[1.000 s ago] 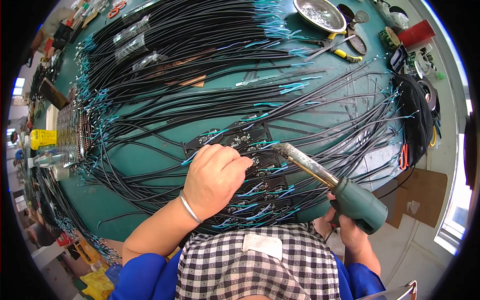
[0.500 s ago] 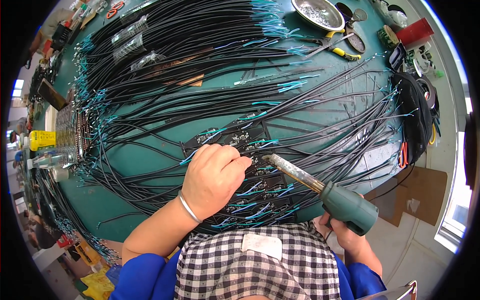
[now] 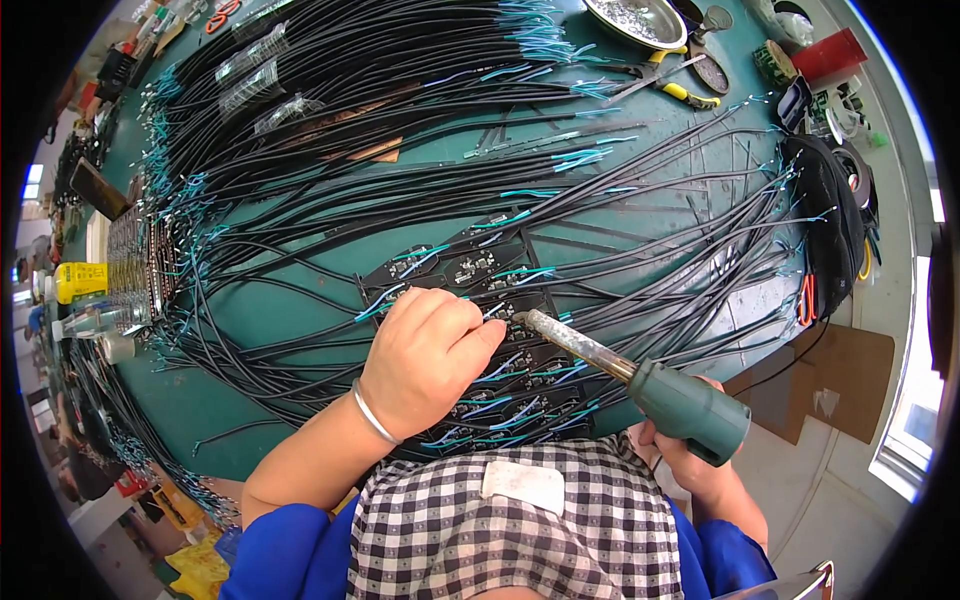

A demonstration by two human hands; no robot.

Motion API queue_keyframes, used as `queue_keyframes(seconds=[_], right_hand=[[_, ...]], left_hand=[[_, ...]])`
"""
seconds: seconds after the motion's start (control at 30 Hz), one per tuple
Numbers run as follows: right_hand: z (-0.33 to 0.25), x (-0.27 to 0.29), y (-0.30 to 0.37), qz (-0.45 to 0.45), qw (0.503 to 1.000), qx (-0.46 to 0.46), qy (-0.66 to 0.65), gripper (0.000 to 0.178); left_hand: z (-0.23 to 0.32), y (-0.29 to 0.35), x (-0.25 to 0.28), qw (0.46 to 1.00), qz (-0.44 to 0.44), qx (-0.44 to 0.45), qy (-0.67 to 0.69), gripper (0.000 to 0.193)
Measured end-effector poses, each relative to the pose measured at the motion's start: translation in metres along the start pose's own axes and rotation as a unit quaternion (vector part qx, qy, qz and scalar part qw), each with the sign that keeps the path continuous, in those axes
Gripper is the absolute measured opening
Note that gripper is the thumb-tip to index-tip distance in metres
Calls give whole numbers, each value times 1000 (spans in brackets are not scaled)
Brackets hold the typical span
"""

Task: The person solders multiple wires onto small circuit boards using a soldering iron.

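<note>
In my right hand (image 3: 686,462) is a soldering iron (image 3: 690,408) with a green body and a long metal barrel. Its tip rests at or just above a black circuit board, right beside the fingertips of my left hand (image 3: 425,345). Those left fingers are pinched closed over the boards; what they hold is hidden behind them. Black circuit boards (image 3: 475,266) lie in a panel beneath, with small components and blue and green wire ends across them. Black cables (image 3: 640,255) fan out from the boards to the right, and others run left.
Thick bundles of black cables (image 3: 370,70) lie at the back. A metal bowl (image 3: 668,42) of silvery bits and yellow-handled pliers (image 3: 690,97) are at the back right, near a red cylinder (image 3: 828,62). A black pouch (image 3: 828,230) sits at the right edge, a yellow bottle (image 3: 82,282) far left.
The iron's tip has shifted slightly left, closer to my left fingertips. The board panel and nearby cables have moved a little to the left. Both hands keep their grips.
</note>
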State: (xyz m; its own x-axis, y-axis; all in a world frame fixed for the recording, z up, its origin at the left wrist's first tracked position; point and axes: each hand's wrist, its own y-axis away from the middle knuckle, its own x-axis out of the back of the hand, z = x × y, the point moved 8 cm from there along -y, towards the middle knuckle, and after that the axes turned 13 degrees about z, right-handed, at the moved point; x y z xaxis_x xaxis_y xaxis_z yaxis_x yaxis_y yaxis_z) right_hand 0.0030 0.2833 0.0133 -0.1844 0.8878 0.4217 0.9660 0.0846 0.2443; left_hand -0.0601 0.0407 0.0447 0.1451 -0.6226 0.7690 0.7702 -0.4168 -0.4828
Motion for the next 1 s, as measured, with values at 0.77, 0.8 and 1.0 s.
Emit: queue_keyframes(seconds=[0.77, 0.8, 1.0], right_hand=[[-33, 0, -7, 9, 982, 165, 90, 28], [-15, 5, -5, 6, 997, 58, 58, 28], [-4, 1, -7, 5, 1000, 1, 3, 30]], left_hand=[[-1, 0, 1, 1000, 19, 19, 16, 29], [-1, 0, 0, 1000, 19, 19, 15, 29], [-1, -2, 1, 999, 13, 22, 20, 28]])
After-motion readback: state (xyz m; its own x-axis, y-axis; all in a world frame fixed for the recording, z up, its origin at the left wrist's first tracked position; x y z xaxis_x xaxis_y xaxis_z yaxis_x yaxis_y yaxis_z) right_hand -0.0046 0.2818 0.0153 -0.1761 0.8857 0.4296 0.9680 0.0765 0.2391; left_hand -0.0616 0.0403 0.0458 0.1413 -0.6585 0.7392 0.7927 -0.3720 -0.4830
